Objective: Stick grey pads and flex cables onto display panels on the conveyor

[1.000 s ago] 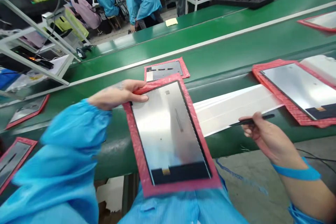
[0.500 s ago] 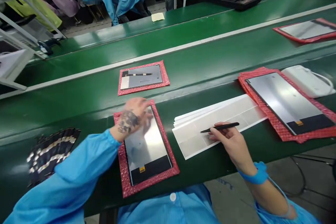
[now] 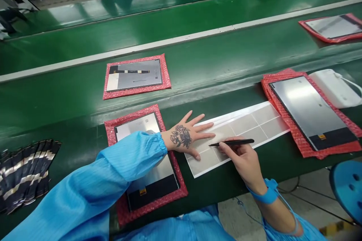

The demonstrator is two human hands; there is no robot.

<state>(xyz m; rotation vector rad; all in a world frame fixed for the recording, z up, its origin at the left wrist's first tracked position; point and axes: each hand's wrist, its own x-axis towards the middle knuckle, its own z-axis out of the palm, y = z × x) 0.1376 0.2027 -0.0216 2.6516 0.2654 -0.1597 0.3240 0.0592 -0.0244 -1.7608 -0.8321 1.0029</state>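
Note:
My left hand [image 3: 188,133] lies with fingers spread on the left end of a stack of white sheets bearing silvery-grey rectangular stickers [image 3: 246,128]. In my right hand [image 3: 244,160] is a pair of black tweezers [image 3: 234,142], held like a pen, its tip at the top sheet near my left fingers. Under my left forearm lies a display panel [image 3: 158,177] with a black lower strip and a small orange tab, on pink bubble wrap [image 3: 181,188]. My sleeve hides the panel's middle.
Another panel [image 3: 147,77] on pink wrap lies farther up the green bench, a dark flex strip across it. Flex cables [image 3: 28,173] are fanned out at left. At right, a panel [image 3: 308,105] rests on stacked red wrap, beside a white device [image 3: 336,88]. A blue stool [image 3: 347,192] stands lower right.
My left hand has moved right from above the display panel onto the sticker sheets, fingers spreading. The tweezers' tip has come down to the top sheet. The view has tilted downward.

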